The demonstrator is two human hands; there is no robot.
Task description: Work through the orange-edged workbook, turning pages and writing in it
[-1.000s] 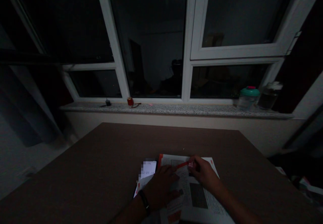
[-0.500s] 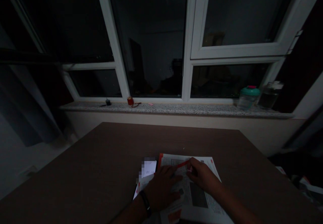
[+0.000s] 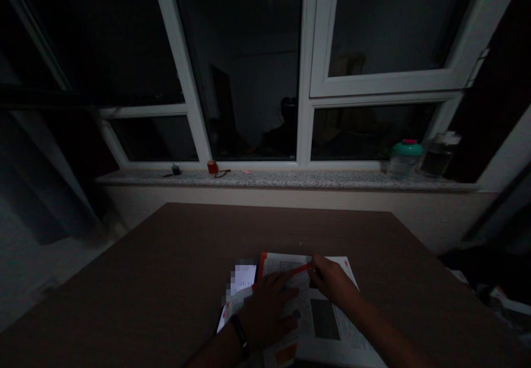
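Taking the book point(image 3: 305, 318) as my landmark, I see it open on the table point(image 3: 186, 257). My left hand point(image 3: 269, 307) lies spread on its left part. My right hand point(image 3: 329, 279), over its upper right, pinches the red strip point(image 3: 299, 269). The phone point(image 3: 241, 282) sits at its left edge.

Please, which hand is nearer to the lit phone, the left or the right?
Left. The left hand is spread on the book, just right of the phone's visible screen; the right hand is farther right, pinching the red strip.
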